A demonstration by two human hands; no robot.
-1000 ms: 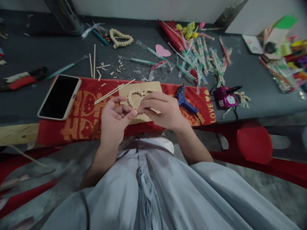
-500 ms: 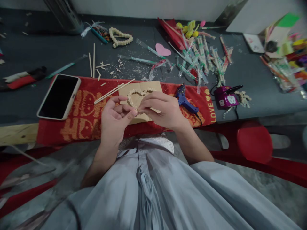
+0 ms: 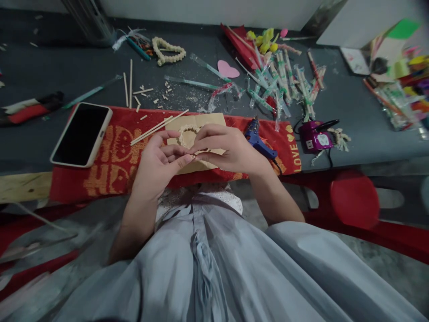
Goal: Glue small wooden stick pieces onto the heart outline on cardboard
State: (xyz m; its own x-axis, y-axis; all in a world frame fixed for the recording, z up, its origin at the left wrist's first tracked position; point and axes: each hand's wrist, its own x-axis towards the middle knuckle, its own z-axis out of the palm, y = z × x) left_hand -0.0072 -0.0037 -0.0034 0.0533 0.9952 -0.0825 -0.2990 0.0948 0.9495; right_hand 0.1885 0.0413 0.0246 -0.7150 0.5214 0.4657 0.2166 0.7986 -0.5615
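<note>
Both hands meet over a brown paper sheet (image 3: 214, 120), with a heart-shaped frame of short pale stick bits (image 3: 182, 135) lying below and behind the fingers. My left hand (image 3: 156, 163) is closed, its thumb and fingertips pinched at the frame's near end. From the other side my right hand (image 3: 226, 150) is closed too, thumb and forefinger meeting the left fingertips. Something tiny and pale shows between them, too small to name. The right fingers cover the frame's right side. A blue glue gun (image 3: 259, 141) lies just right of my right hand.
Beneath the work is a red towel (image 3: 117, 179). A phone (image 3: 82, 134) lies at left, thin wooden sticks (image 3: 159, 128) nearer the middle. Farther back are a second heart frame (image 3: 169, 51), a pink paper heart (image 3: 228, 69) and wrapped sticks (image 3: 283, 71). A purple box (image 3: 317, 135) stands at right.
My right hand has shifted slightly left and now covers more of the heart frame's right side. Both hands remain pinched together at almost the same place.
</note>
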